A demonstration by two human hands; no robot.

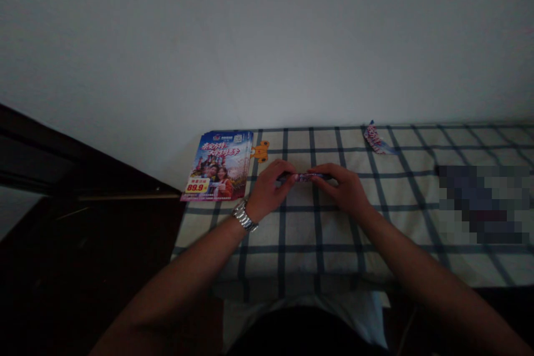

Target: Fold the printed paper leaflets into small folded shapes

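A narrow folded paper strip [307,177], printed in dark purple and pink, lies crosswise between my hands just over the checked cloth. My left hand [272,186], with a metal watch on the wrist, pinches its left end between thumb and fingers. At the other end, my right hand [345,184] grips it in the same way. Part of the strip is hidden behind the fingers. To the left of my left hand is a stack of printed flyers [217,164] with a blue top and a price of 89.9.
A folded piece of printed paper [374,138] stands near the wall at the back right. Blue lines cross the pale tablecloth [298,228]. An orange bear figure [261,152] is beside the flyers. A blurred-out patch [484,204] covers something on the right.
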